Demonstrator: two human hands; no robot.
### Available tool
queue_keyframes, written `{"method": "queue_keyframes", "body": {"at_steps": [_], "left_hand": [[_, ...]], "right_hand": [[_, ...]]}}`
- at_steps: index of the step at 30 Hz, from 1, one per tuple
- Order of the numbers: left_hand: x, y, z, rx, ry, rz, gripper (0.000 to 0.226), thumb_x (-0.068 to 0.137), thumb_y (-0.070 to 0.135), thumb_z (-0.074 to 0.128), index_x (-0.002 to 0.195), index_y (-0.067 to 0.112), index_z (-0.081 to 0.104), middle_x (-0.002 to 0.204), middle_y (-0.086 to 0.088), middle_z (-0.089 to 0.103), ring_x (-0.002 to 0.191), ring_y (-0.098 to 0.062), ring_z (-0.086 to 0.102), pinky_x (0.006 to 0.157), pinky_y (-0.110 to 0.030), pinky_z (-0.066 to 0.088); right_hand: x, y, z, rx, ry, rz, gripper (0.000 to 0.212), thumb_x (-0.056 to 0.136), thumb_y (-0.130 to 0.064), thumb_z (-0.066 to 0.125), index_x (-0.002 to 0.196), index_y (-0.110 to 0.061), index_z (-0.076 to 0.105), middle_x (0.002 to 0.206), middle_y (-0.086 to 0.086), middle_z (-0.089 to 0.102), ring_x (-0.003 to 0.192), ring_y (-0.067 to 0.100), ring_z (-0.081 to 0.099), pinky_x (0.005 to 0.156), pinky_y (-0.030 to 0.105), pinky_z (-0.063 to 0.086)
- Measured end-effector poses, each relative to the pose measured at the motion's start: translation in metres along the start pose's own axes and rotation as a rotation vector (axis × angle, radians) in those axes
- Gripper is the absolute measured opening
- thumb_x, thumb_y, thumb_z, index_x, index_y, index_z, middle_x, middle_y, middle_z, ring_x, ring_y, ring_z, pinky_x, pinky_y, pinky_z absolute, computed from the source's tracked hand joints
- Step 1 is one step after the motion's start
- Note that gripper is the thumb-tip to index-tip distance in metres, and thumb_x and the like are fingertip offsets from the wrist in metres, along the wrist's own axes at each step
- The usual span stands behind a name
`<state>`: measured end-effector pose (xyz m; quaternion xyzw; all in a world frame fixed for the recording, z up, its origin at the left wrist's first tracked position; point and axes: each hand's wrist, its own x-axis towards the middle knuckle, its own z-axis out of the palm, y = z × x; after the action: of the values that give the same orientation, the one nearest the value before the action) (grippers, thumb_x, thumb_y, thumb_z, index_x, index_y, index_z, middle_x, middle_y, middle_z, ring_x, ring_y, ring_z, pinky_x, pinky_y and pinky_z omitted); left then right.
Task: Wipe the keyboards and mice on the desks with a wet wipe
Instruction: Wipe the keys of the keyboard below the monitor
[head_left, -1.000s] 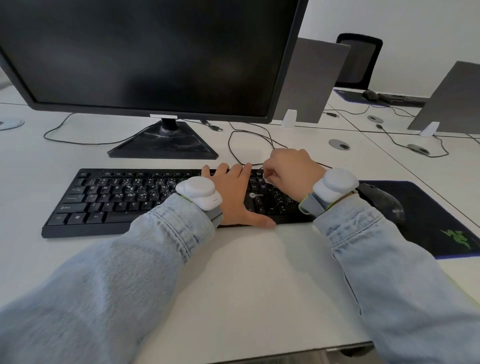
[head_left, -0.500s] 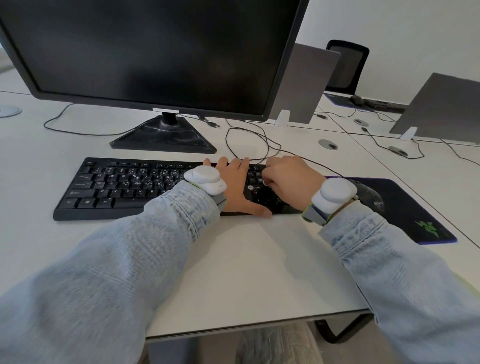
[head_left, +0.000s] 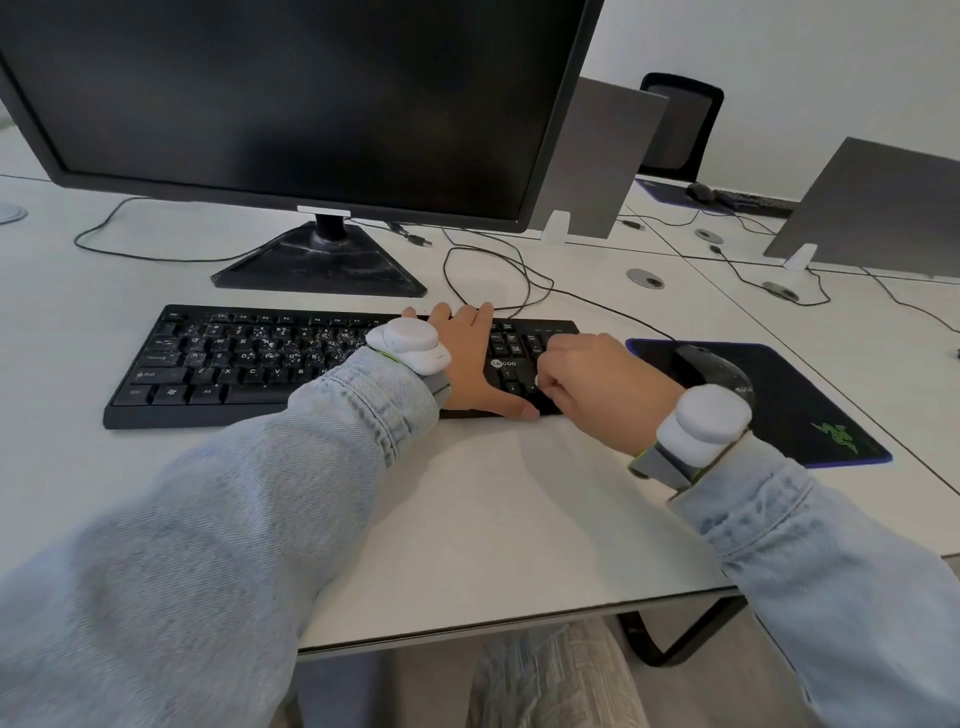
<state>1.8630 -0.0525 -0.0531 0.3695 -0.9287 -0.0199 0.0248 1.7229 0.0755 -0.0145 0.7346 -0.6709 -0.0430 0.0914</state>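
Note:
A black keyboard (head_left: 234, 364) lies on the white desk (head_left: 519, 509) in front of the monitor. My left hand (head_left: 467, 358) presses flat on its right half, fingers straight and thumb along the front edge. My right hand (head_left: 597, 384) is curled over the keyboard's right end, and a small white bit of the wet wipe (head_left: 538, 383) shows under its fingers. Most of the wipe is hidden. A black mouse (head_left: 711, 364) sits on a dark mouse pad (head_left: 810, 410) just right of that hand, partly behind my wrist.
A big black monitor (head_left: 291, 93) on a triangular stand (head_left: 322, 265) rises behind the keyboard, with looped cables (head_left: 488, 270) beside it. Grey dividers (head_left: 597, 156) separate neighbouring desks. Another mouse (head_left: 700, 192) and keyboard lie far right. The desk's front edge is close.
My right hand has slid from the back rows toward the front of the keyboard's right end. The left hand stays pressed in place. The view has pulled back.

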Motion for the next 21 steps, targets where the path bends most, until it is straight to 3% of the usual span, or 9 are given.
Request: {"method": "queue_keyframes", "body": {"at_steps": [5, 9, 14, 18, 21], "left_hand": [[0.001, 0.001, 0.000, 0.029, 0.001, 0.002, 0.146, 0.047, 0.106, 0.040, 0.159, 0.018, 0.007, 0.157, 0.002, 0.034, 0.138, -0.028, 0.035, 0.113, -0.056, 0.027], [-0.001, 0.000, 0.000, 0.024, 0.000, -0.008, 0.155, 0.033, 0.108, 0.023, 0.158, 0.018, 0.009, 0.156, 0.002, 0.035, 0.138, -0.028, 0.036, 0.113, -0.056, 0.027], [-0.001, -0.001, 0.000, 0.022, 0.003, 0.011, 0.145, 0.048, 0.107, 0.037, 0.159, 0.018, 0.006, 0.159, 0.002, 0.032, 0.141, -0.028, 0.033, 0.115, -0.058, 0.025], [0.000, -0.002, 0.001, 0.006, -0.016, 0.010, 0.147, 0.047, 0.108, 0.035, 0.160, 0.019, 0.004, 0.161, 0.002, 0.028, 0.144, -0.029, 0.029, 0.117, -0.060, 0.021], [-0.001, -0.001, 0.001, 0.004, 0.000, 0.005, 0.153, 0.038, 0.109, 0.025, 0.159, 0.019, 0.005, 0.160, 0.003, 0.030, 0.143, -0.028, 0.031, 0.116, -0.060, 0.022]], "right_hand": [[-0.019, -0.006, 0.014, 0.131, 0.078, 0.077, 0.015, 0.098, -0.014, 0.045, 0.097, -0.014, 0.061, 0.102, 0.003, 0.056, 0.094, 0.024, 0.054, 0.086, 0.038, 0.042], [-0.027, 0.004, 0.017, 0.247, 0.108, 0.135, 0.012, 0.096, -0.016, 0.049, 0.088, -0.017, 0.059, 0.095, 0.003, 0.057, 0.087, 0.024, 0.055, 0.083, 0.038, 0.045], [-0.033, 0.036, 0.004, 0.257, 0.090, 0.257, 0.013, 0.091, -0.021, 0.054, 0.080, -0.023, 0.061, 0.082, -0.006, 0.057, 0.079, 0.016, 0.055, 0.074, 0.029, 0.042], [0.009, 0.048, -0.006, 0.362, 0.327, 0.299, 0.009, 0.089, -0.023, 0.057, 0.083, -0.021, 0.064, 0.078, -0.004, 0.062, 0.074, 0.015, 0.053, 0.068, 0.029, 0.039], [0.052, 0.042, 0.005, 0.431, 0.309, 0.302, 0.006, 0.088, -0.022, 0.062, 0.086, -0.019, 0.067, 0.079, -0.006, 0.059, 0.077, 0.013, 0.052, 0.068, 0.026, 0.036]]}}
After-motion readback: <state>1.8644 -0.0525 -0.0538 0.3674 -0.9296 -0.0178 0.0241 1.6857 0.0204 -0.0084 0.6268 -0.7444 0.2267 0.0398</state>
